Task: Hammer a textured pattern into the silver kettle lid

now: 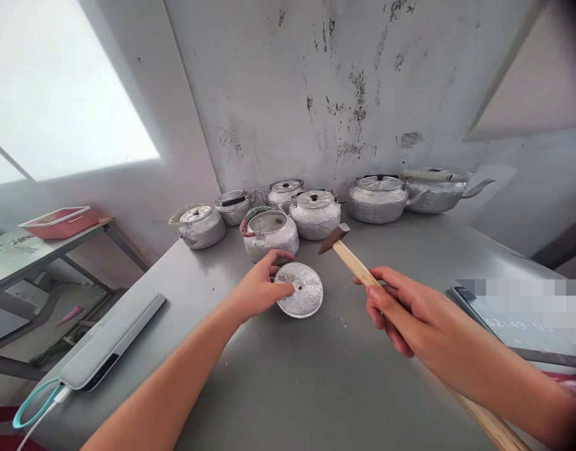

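- Pinches the metal lid (307,300) by its left side in the left grip (264,285), just in front of the lidless kettle (271,244) on the worktop (288,388).
- Grasps the hammer (356,265) by its handle in the closed right grip (400,307).

Hammer handle (354,263) mid-section hidden by right hand (412,307), butt cut off at bottom edge, phone screen (504,327) partly pixelated.

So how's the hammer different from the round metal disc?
The hammer is long and partly pale wood; the disc is round and silvery all over. The right hand grips the hammer; the left hand holds the disc. Both are in someone's hands.
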Action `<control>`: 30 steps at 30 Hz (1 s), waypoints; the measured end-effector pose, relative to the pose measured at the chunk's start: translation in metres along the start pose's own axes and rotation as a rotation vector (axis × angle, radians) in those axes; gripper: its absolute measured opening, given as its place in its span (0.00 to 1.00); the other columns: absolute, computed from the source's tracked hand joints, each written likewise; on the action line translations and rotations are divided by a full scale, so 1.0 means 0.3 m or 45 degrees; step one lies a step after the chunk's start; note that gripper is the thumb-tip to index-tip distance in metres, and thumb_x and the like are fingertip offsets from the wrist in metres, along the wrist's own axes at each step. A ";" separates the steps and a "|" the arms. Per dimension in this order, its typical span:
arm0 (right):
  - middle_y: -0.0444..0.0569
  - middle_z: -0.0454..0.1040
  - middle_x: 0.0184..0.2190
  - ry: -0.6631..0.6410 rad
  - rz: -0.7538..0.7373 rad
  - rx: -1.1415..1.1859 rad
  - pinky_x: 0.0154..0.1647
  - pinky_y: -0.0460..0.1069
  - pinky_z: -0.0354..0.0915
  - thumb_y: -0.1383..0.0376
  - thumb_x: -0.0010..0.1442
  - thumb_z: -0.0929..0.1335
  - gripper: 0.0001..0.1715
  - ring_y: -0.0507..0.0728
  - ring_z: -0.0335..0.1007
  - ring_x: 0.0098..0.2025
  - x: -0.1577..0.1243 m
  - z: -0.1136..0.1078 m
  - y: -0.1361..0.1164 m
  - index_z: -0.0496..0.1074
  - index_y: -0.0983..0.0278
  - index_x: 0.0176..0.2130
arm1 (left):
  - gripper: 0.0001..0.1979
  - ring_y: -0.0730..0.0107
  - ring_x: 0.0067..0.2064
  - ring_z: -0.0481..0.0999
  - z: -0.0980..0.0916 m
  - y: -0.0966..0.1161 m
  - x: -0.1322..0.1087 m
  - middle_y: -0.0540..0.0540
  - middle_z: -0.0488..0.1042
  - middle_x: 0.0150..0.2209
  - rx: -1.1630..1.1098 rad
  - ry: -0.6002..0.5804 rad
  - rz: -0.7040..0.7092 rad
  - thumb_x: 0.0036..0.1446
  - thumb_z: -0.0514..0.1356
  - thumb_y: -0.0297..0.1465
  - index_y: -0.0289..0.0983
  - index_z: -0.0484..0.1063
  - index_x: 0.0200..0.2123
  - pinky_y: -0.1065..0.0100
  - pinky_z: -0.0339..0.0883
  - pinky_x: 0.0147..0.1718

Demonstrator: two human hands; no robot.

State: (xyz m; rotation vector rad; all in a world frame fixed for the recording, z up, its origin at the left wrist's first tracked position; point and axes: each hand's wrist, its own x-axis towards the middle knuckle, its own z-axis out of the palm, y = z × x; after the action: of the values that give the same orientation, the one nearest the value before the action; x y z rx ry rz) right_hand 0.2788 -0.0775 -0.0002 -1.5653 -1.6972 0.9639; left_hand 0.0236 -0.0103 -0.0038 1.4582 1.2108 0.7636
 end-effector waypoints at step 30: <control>0.37 0.54 0.27 -0.288 0.494 0.249 0.20 0.46 0.49 0.44 0.71 0.53 0.23 0.51 0.44 0.25 -0.095 0.124 -0.028 0.56 0.56 0.34 | 0.33 0.53 0.57 0.71 -0.002 -0.018 -0.028 0.46 0.70 0.56 0.837 -0.173 0.409 0.46 0.73 0.45 0.47 0.72 0.56 0.58 0.66 0.57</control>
State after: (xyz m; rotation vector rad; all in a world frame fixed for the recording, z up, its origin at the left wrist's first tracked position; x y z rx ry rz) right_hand 0.2459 -0.1098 -0.0121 -1.7385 -1.4117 1.5041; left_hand 0.0193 -0.0184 -0.0077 2.2457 1.1911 0.4740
